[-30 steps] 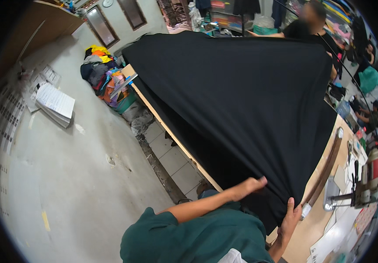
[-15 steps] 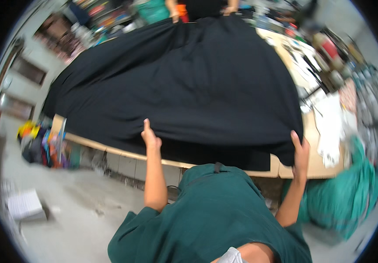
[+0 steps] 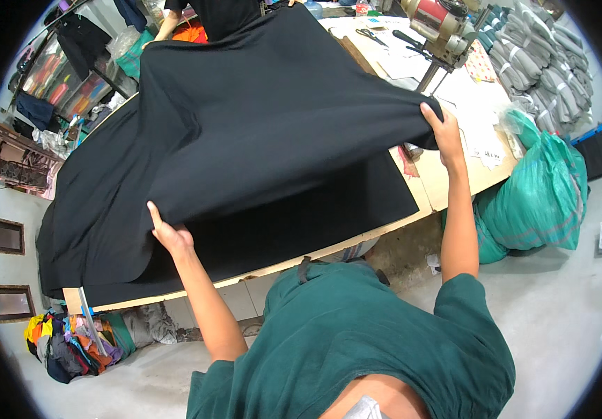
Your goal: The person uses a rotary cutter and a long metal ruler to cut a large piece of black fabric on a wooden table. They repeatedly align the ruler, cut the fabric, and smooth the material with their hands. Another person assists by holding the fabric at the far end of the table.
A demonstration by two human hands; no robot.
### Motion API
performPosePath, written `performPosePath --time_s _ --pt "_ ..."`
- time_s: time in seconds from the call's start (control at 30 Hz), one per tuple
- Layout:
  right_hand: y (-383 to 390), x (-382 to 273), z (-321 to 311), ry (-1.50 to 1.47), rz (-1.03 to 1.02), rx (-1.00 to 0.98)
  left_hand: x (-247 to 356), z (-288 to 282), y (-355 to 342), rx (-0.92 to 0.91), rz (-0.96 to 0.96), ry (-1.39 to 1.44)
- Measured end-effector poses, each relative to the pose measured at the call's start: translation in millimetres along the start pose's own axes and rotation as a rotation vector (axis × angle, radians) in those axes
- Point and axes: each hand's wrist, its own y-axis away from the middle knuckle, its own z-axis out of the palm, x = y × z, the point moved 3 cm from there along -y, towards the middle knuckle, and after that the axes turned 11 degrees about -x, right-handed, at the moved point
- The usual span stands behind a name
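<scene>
A wide sheet of black fabric (image 3: pixel 266 126) is held up by its near edge over a table (image 3: pixel 423 183). My left hand (image 3: pixel 170 234) grips that edge on the left, thumb up, fingers hidden behind the cloth. The sheet's near right corner bunches in my right hand (image 3: pixel 445 133), which is raised higher. Below lies a flat layer of black fabric (image 3: pixel 329 209), straight-edged along the table's front. Across the table, another person in black (image 3: pixel 228 17) holds the sheet's far edge with both hands.
A fabric cutting machine (image 3: pixel 442 35) stands on the right of the table, near scissors (image 3: pixel 371 36) and white papers. A green sack (image 3: pixel 535 192) leans at the table's right end, below grey bundles (image 3: pixel 542 66). Colourful cloth scraps (image 3: pixel 70 342) lie at the left front.
Both hands have risen with the near edge, my right hand most, widening the gap above the lower layer. My view has turned right. The other person has shifted left in view.
</scene>
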Motion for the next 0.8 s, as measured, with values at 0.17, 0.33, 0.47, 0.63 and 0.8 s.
performPosePath --time_s 0.17,0.33,0.47,0.63,0.8 --pt "60.6 90.0 9.0 0.065 0.134 0.061 -21.9 -107.1 21.8 0.273 -0.162 -0.153" --pt "97.7 200.6 33.4 0.172 0.185 0.035 -54.8 -184.8 50.5 0.276 -0.177 -0.339" --pt "128.7 296.5 9.2 0.304 0.391 0.072 -101.2 -198.3 67.6 0.244 -0.321 -0.26" --pt "141.0 300.4 36.0 0.342 0.539 -0.021 -106.0 -243.7 89.2 0.306 -0.425 -0.219" --pt "156.0 297.8 22.4 0.382 0.642 -0.037 -115.2 -228.6 82.7 0.301 -0.433 -0.312"
